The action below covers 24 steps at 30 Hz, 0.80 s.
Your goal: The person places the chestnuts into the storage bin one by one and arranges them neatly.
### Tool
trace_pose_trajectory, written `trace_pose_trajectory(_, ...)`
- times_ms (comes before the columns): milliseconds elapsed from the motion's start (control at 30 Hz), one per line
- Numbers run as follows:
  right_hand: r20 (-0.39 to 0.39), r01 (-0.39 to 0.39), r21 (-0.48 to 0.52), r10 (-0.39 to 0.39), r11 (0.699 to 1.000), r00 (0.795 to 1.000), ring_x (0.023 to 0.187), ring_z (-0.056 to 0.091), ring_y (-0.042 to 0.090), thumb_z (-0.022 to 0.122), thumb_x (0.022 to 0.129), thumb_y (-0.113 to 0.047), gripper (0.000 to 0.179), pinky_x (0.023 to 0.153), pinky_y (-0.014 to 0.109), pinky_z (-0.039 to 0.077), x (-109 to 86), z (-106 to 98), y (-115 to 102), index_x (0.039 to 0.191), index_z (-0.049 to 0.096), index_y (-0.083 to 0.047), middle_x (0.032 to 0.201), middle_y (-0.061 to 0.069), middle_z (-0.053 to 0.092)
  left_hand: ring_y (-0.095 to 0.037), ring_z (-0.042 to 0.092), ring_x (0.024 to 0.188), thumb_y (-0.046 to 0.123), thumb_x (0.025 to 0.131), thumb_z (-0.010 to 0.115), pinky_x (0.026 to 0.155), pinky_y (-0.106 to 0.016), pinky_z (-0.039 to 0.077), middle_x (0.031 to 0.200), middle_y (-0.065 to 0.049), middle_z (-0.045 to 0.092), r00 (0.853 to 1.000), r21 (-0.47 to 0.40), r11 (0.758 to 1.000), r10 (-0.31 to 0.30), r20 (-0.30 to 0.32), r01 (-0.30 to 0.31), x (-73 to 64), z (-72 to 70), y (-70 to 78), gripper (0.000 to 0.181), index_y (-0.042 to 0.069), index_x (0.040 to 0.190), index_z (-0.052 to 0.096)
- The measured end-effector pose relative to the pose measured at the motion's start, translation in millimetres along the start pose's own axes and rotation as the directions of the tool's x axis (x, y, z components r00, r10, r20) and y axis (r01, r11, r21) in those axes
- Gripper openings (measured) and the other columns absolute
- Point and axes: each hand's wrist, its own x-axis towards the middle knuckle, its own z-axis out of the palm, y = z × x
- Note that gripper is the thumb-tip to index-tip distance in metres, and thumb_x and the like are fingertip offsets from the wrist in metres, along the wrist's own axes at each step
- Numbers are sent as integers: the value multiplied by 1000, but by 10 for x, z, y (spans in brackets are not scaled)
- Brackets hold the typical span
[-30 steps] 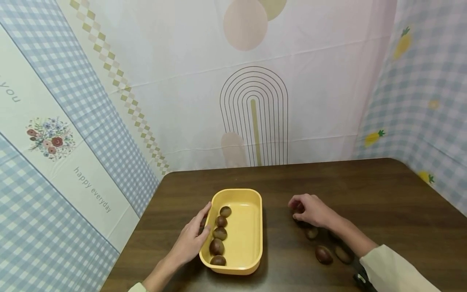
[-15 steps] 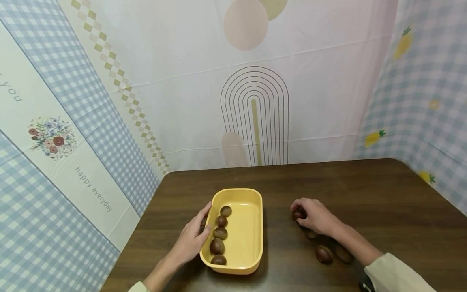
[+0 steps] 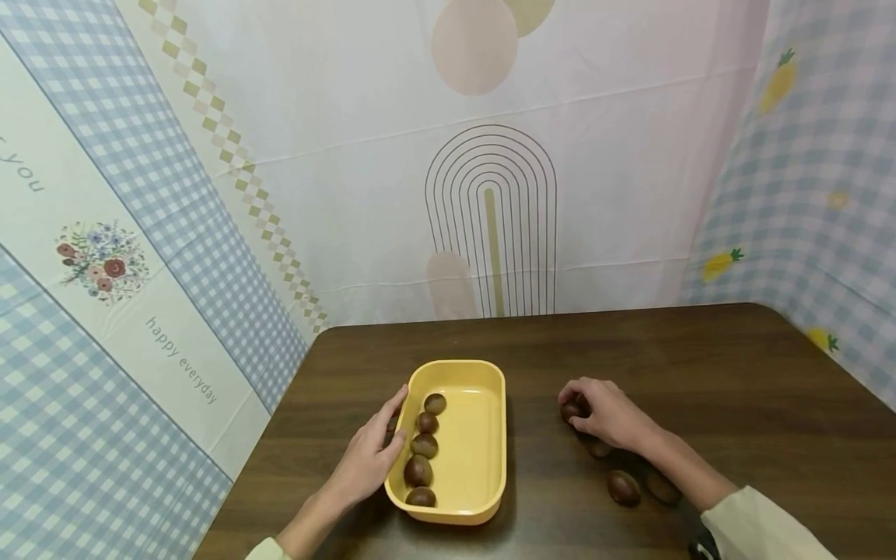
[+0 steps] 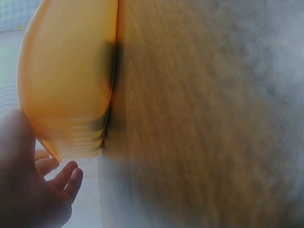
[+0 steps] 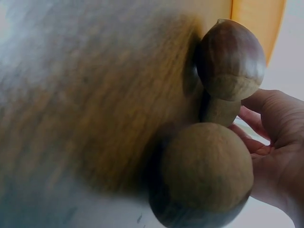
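Observation:
My left hand rests against the left side of a yellow rectangular tub, its fingers laid along the outer wall near the rim. Inside the tub, several brown chestnuts line up along the left wall. Over on the right, my right hand pinches a dark chestnut at the table surface, partly hidden by the fingers. Another chestnut lies partly under that hand. Nearer the front are a shiny brown chestnut and one beside the forearm. Large in the right wrist view stands a pale-based chestnut.
The dark wooden table runs back to a patterned cloth. Checked cloths hang at the left and right sides. A black wrist device shows beneath the right sleeve.
My right hand has shifted slightly to the right and down, and the chestnut at its fingertips now shows more. The left hand and tub have stayed in place.

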Motion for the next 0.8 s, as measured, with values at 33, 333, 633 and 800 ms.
trace_pose_trajectory(33,-2,1,9,-1,1000,1000,91,64,16,84,86,2,27,78,36,55,3,-8,-2,110,74,-8,101,-1,69,-19,68,113,6,107,60,94,-36,56,154,-8,56,1000,-1,1000,2,0,-2,1,0,0,67,17,168,36)
trace_pose_trajectory(333,-9,7,56,-6,998,1000,91,66,17,83,87,2,27,78,37,57,52,-58,-18,111,74,-4,102,1,71,-20,68,114,5,107,59,94,-36,56,154,-10,56,1000,1,1000,-3,2,3,0,1,-5,67,17,168,35)
trace_pose_trajectory(633,-4,2,103,-2,995,1000,96,70,23,82,88,3,25,81,41,60,101,-94,-64,111,74,-3,104,4,72,-23,66,123,4,106,60,101,-43,54,156,-9,55,1000,0,1000,2,-3,-2,7,7,-3,67,15,168,36)
trace_pose_trajectory(800,-7,2,145,0,989,1000,97,70,24,81,89,4,25,81,40,61,129,-127,-101,112,74,-2,104,4,73,-24,60,131,5,107,60,105,-48,52,159,-9,51,1000,3,1000,5,0,-5,15,3,0,66,14,167,36)
